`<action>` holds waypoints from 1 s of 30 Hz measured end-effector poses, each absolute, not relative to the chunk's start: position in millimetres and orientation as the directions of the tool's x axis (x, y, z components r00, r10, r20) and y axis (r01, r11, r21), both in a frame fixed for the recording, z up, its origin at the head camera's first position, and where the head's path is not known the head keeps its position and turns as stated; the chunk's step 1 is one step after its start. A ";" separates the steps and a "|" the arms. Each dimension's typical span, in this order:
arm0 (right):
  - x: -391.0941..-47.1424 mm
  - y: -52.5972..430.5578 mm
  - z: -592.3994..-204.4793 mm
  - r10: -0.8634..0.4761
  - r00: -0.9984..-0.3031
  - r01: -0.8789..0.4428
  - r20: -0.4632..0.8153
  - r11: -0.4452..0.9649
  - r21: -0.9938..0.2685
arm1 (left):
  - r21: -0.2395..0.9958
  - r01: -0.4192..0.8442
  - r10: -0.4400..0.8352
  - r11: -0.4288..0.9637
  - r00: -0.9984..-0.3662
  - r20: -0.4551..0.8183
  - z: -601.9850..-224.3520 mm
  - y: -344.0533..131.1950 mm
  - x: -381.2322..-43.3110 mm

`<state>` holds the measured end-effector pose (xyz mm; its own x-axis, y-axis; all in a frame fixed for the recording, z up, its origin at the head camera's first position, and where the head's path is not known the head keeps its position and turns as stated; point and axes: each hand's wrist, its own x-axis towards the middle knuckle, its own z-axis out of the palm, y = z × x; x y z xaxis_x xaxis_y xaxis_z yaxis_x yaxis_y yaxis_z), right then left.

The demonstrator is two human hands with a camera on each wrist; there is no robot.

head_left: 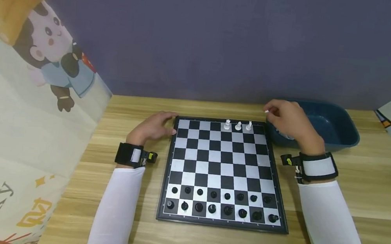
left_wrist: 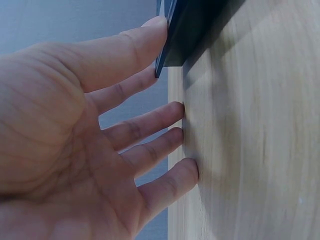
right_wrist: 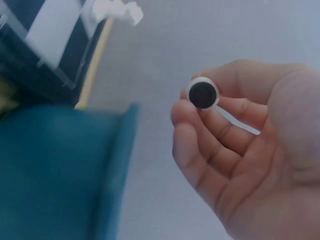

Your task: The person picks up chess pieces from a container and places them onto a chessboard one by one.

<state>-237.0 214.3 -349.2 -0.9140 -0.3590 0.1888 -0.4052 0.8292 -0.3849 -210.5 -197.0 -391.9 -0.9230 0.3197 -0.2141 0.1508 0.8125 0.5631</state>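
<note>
My right hand [head_left: 292, 121] pinches a small white chess piece [right_wrist: 196, 80] between thumb and fingers, beside the board's far right corner and over the near side of a dark teal bin [head_left: 350, 141]. The piece's round dark base faces the right wrist camera; fingers hide most of its body. At the left edge of the black-and-white chessboard [head_left: 226, 157], my left hand [head_left: 154, 126] touches the frame with thumb and index finger near the far corner. Its other fingers extend straight, their tips at the wooden table. Three white pieces [head_left: 238, 125] stand on the far row.
Two rows of black chess pieces [head_left: 212, 208] fill the board's near side. The wooden table [head_left: 380, 187] ends at a grey-blue wall [head_left: 196, 43] behind the board. On the left rises a pale panel with cartoon prints [head_left: 49, 29].
</note>
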 end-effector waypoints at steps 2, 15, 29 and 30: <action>-233.5 207.2 -344.9 -0.361 -0.910 -0.414 0.204 0.824 -0.388 | 0.568 0.152 0.321 0.809 -0.924 -0.209 -392.0 -197.5 -210.7; -195.2 156.0 -329.5 -0.461 -0.853 -0.518 0.245 0.692 -0.502 | 0.573 0.168 0.332 0.802 -0.923 -0.195 -394.3 -199.7 -211.9; -213.8 87.1 -339.6 -0.673 -0.722 -0.670 0.162 0.621 -0.406 | 0.575 0.153 0.320 0.804 -0.926 -0.201 -393.5 -194.4 -212.5; -217.6 81.7 -342.4 -0.682 -0.713 -0.680 0.164 0.616 -0.397 | 0.575 0.152 0.320 0.804 -0.926 -0.202 -393.8 -194.6 -212.7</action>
<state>-217.6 81.7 -342.4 -0.7130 -0.6817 0.1640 -0.6804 0.6160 -0.3970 -212.7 -194.6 -393.8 -0.9256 0.3200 -0.2024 0.1522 0.8039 0.5749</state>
